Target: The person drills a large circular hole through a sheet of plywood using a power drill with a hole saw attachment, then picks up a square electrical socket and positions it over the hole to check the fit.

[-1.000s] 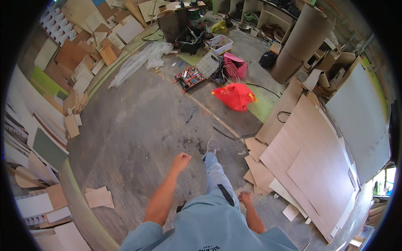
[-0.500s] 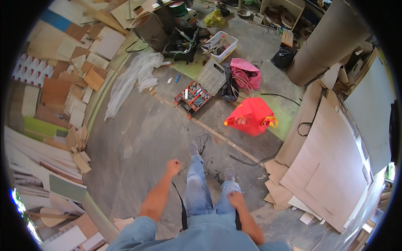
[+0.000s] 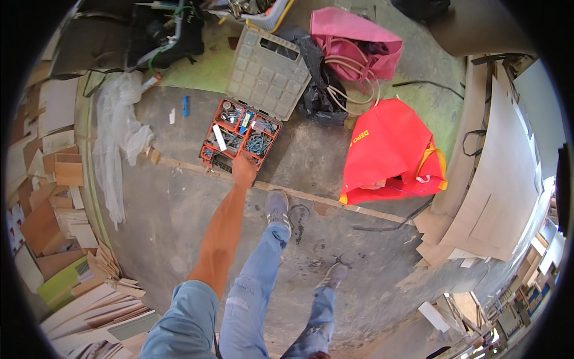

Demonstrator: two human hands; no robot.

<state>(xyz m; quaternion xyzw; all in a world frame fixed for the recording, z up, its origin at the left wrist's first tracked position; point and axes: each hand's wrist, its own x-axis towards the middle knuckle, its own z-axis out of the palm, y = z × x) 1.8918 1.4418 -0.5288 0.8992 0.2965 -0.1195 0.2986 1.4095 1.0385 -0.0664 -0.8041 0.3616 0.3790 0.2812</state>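
Observation:
My left hand (image 3: 244, 170) reaches down to the near right corner of an orange-and-black parts organizer box (image 3: 210, 170) on the floor. Its fingers look bunched together at a compartment of screws (image 3: 258, 143); whatever they hold, if anything, is hidden. The box's clear, gridded lid (image 3: 262, 75) lies folded back behind it. Other compartments contain small hardware, a white strip (image 3: 219, 137) and a blue-and-yellow piece (image 3: 245, 122). My right hand does not show.
A red bag (image 3: 388, 152) lies right of the box. Behind it are a pink bag (image 3: 359, 30) with a pale cable and a black plastic bag (image 3: 323, 90). Clear plastic sheeting (image 3: 116, 137) lies left, beside stacked wood offcuts (image 3: 66, 173). Sheet boards (image 3: 487, 197) lean at right.
I have come closer to the organizer box, which now appears larger. My left hand has gone forward and down to the box. My right hand has left the view.

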